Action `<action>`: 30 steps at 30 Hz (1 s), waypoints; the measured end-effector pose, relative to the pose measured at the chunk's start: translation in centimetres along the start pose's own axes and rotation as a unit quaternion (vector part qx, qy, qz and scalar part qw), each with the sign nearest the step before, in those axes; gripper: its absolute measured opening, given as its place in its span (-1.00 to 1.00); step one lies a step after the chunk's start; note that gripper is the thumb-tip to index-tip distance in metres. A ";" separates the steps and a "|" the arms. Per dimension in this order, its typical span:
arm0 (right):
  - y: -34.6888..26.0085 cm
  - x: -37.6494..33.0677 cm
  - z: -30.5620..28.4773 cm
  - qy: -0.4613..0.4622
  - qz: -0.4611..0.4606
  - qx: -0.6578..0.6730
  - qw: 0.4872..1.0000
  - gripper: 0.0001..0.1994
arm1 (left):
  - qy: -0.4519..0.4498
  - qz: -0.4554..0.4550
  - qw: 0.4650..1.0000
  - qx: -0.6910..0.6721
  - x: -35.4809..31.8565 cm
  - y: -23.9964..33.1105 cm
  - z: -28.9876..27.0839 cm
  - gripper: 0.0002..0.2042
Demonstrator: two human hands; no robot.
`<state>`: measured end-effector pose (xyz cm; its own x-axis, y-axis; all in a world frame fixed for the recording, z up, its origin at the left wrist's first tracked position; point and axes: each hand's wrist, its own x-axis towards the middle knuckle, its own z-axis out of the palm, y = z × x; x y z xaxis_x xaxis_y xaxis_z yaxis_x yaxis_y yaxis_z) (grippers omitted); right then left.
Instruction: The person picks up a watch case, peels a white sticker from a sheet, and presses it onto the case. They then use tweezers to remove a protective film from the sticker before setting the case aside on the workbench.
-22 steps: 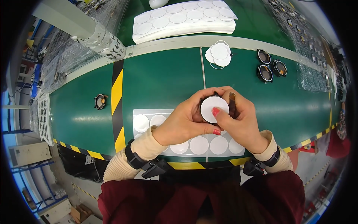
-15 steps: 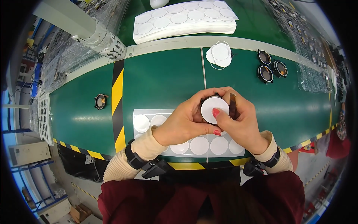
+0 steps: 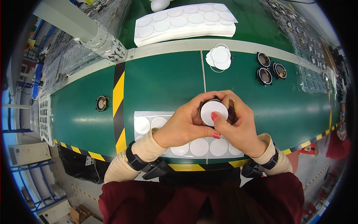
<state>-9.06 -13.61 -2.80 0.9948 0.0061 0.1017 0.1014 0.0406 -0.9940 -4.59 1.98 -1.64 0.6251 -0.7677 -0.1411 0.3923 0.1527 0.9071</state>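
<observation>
Both hands are closed around a round black watch case [image 3: 203,102] with a white round sticker [image 3: 212,109] over its face. My left hand [image 3: 182,125] wraps the case from the left, thumb along its lower edge. From the right, my right hand [image 3: 240,123] grips it, its thumb pressed on the white disc. A brownish strip [image 3: 231,106] shows beside the case at the right fingers. Beneath the hands lies a sheet of round white stickers [image 3: 190,152], partly covered by them.
Three watch cases [image 3: 264,75] sit at the right, and another watch case [image 3: 101,103] lies at the left. Loose white discs [image 3: 220,56] are piled near the pale rail [image 3: 167,46]. Beyond it rests a thick stack of sticker sheets [image 3: 186,28]. A wrapped post [image 3: 108,46] stands at the left.
The hands and the watch case stay almost in place. The whole view has shifted slightly; the right thumb still presses on the white sticker.
</observation>
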 end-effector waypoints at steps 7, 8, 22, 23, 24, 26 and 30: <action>0.2 -0.2 0.2 0.013 -0.126 -0.094 0.987 -0.82 | 0.004 0.023 1.000 0.010 -0.2 0.1 0.2 -0.33; 0.0 -0.3 0.6 0.015 -0.130 -0.096 0.987 -0.82 | -0.002 0.035 0.999 0.028 -0.1 0.2 0.1 -0.34; -0.6 0.5 0.5 0.012 -0.017 -0.071 0.997 -0.64 | 0.023 0.031 0.994 0.104 -0.3 0.5 1.1 -0.39; -0.8 0.6 0.4 -0.013 -0.016 -0.105 0.994 -0.62 | 0.034 0.015 0.992 0.124 -0.2 0.7 1.0 -0.39; -0.9 0.7 0.3 -0.013 -0.017 -0.106 0.994 -0.62 | 0.045 -0.001 0.988 0.145 -0.1 0.9 1.0 -0.39; -1.2 0.9 0.4 -0.040 -0.010 -0.083 0.996 -0.57 | 0.045 0.002 0.987 0.156 -0.1 0.9 0.7 -0.40; -1.4 1.2 -0.2 -0.077 0.024 -0.012 0.997 -0.53 | 0.043 0.017 0.987 0.156 0.3 0.4 0.4 -0.41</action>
<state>-8.03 -13.81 -1.25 0.9854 0.1604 0.0566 0.0554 0.0123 -0.9984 -4.50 1.62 -1.17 0.6946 -0.7078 -0.1291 0.1520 -0.0310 0.9879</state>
